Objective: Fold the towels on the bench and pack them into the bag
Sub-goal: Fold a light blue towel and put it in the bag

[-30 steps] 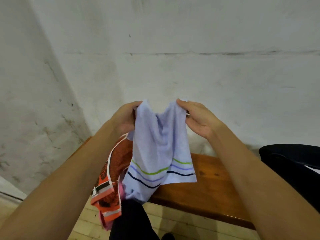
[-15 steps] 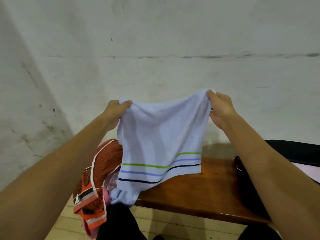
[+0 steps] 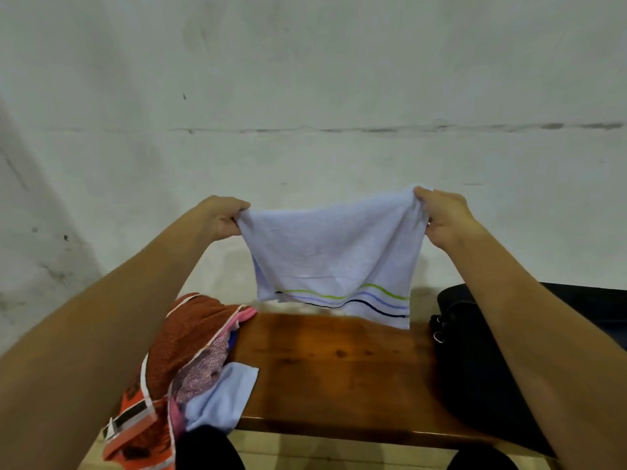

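Note:
A pale blue towel (image 3: 334, 256) with green, blue and dark stripes near its lower edge hangs spread out in the air above the wooden bench (image 3: 339, 361). My left hand (image 3: 222, 217) pinches its top left corner and my right hand (image 3: 442, 215) pinches its top right corner. The towel's lower edge just reaches the back of the bench. A heap of other towels (image 3: 190, 364), red-orange, pink and light blue, lies on the bench's left end. A black bag (image 3: 471, 361) sits on the right end, partly hidden behind my right forearm.
A stained white wall (image 3: 305, 96) rises directly behind the bench. Pale floor (image 3: 339, 451) shows below the bench's front edge. My dark-clothed knees (image 3: 207, 451) sit at the bottom of the view.
My hands have moved apart and outward, stretching the bunched towel flat. The towel has shifted right, away from the heap, over the bench's middle.

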{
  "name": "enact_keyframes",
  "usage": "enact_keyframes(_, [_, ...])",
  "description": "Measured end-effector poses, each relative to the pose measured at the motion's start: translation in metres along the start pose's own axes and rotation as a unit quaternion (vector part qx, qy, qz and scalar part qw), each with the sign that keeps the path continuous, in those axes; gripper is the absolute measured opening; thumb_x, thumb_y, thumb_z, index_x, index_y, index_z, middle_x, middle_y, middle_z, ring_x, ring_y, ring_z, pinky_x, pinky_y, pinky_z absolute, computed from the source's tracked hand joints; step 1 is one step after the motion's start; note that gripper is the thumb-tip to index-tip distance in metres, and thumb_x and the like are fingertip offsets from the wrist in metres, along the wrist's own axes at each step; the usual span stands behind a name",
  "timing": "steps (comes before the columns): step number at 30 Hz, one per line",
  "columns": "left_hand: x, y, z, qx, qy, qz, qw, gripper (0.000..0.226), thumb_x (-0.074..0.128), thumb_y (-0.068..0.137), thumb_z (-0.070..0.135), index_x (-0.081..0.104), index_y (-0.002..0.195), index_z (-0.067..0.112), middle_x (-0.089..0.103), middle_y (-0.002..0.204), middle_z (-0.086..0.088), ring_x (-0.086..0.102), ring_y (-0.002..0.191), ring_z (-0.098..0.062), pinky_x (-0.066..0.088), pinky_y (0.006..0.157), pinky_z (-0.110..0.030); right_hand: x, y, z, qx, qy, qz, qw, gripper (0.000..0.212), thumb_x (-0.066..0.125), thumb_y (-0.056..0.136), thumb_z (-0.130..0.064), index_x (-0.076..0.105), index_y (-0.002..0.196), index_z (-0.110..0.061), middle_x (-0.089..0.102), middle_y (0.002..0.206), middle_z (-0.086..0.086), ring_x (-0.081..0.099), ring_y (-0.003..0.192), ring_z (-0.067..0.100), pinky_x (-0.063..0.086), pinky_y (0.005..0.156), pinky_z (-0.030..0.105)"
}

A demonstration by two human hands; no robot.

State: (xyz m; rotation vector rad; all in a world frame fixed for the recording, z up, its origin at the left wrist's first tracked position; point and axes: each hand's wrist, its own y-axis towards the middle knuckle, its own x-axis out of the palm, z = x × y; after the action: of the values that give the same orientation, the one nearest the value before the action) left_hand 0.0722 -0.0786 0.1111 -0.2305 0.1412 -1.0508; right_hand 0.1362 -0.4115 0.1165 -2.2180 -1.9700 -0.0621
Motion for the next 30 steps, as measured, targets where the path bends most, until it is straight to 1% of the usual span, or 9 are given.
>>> enact_keyframes(3, [0.003,-0.001,-0.008,-0.002,0.012,0.011,1.000,0.011,0.059,0.092,-0.001,0.053,0.085,-0.007,0.058,0.103,-0.020,0.061,0.084,-0.026,0.050,0.090,-0.041,-0.010,0.007,0.007,0.044,-0.019,0.032,0.998,0.012,0.071,0.085,-0.007,0.061,0.082,0.000,0.062,0.093,0.014,0.060,0.081,0.023,0.054,0.081,0.038])
enact_keyframes(9, [0.004,-0.006,-0.010,0.010,0.016,-0.019,1.000,0.034,0.061,0.086,-0.009,0.052,0.115,0.007,0.059,0.105,-0.014,0.059,0.095,-0.025,0.048,0.082,-0.036,-0.016,0.015,0.020,0.059,-0.055,0.051,0.995,0.024,0.065,0.082,0.001,0.051,0.069,-0.014,0.051,0.079,0.008,0.046,0.071,0.021,0.042,0.064,0.032])
enact_keyframes(11, [0.004,-0.003,-0.010,0.036,0.024,-0.016,0.999,0.038,0.061,0.086,-0.010,0.055,0.119,0.009,0.061,0.106,-0.013,0.059,0.098,-0.023,0.047,0.083,-0.033,-0.017,0.015,0.022,0.044,-0.057,0.041,0.997,0.019,0.063,0.085,0.003,0.064,0.084,-0.016,0.056,0.083,0.003,0.053,0.074,0.018,0.049,0.073,0.028])
enact_keyframes(13, [0.004,-0.002,-0.010,0.073,0.030,-0.004,0.997,0.032,0.062,0.086,-0.010,0.059,0.113,0.006,0.061,0.109,-0.017,0.060,0.098,-0.024,0.049,0.085,-0.032,-0.019,0.016,0.023,0.013,-0.054,0.038,0.998,0.025,0.063,0.088,0.002,0.070,0.105,-0.014,0.063,0.103,0.003,0.059,0.093,0.018,0.050,0.086,0.027])
enact_keyframes(16, [0.004,-0.001,-0.007,0.127,0.051,-0.014,0.991,0.030,0.060,0.087,-0.010,0.062,0.115,0.000,0.062,0.110,-0.018,0.061,0.099,-0.023,0.052,0.084,-0.026,-0.022,0.016,0.021,-0.031,-0.045,0.041,0.998,0.027,0.063,0.088,0.000,0.071,0.109,-0.015,0.063,0.114,0.005,0.058,0.107,0.018,0.048,0.090,0.024])
enact_keyframes(20, [0.010,0.004,-0.001,0.143,0.055,-0.054,0.987,0.038,0.053,0.087,-0.015,0.061,0.123,-0.003,0.060,0.108,-0.016,0.058,0.096,-0.019,0.049,0.091,-0.024,-0.023,0.022,0.016,-0.061,-0.039,0.022,0.997,0.036,0.058,0.085,0.007,0.071,0.111,-0.013,0.066,0.114,0.007,0.062,0.103,0.017,0.052,0.094,0.024])
enact_keyframes(22, [0.015,0.006,0.005,0.152,0.045,-0.044,0.986,0.038,0.053,0.086,-0.015,0.064,0.120,-0.001,0.063,0.101,-0.011,0.057,0.085,-0.014,0.048,0.080,-0.019,-0.024,0.023,0.015,-0.068,-0.016,-0.005,0.998,0.039,0.055,0.085,0.011,0.068,0.115,-0.010,0.065,0.107,0.006,0.063,0.099,0.015,0.052,0.092,0.023])
enact_keyframes(25, [0.025,0.002,0.012,0.153,-0.008,-0.038,0.987,0.037,0.056,0.083,-0.014,0.069,0.112,0.005,0.065,0.096,-0.007,0.055,0.077,-0.014,0.042,0.070,-0.022,-0.025,0.021,0.012,-0.085,0.032,-0.033,0.995,0.032,0.056,0.088,0.009,0.066,0.112,-0.009,0.065,0.101,0.008,0.064,0.097,0.015,0.052,0.087,0.019])
enact_keyframes(30, [0.018,-0.011,0.004,0.145,-0.103,-0.033,0.983,0.022,0.065,0.086,0.000,0.069,0.105,0.010,0.066,0.092,-0.006,0.059,0.081,-0.017,0.047,0.071,-0.028,-0.035,0.010,0.013,-0.088,0.109,-0.039,0.989,0.008,0.064,0.091,-0.001,0.065,0.098,-0.005,0.064,0.095,0.011,0.066,0.089,0.017,0.058,0.082,0.025])
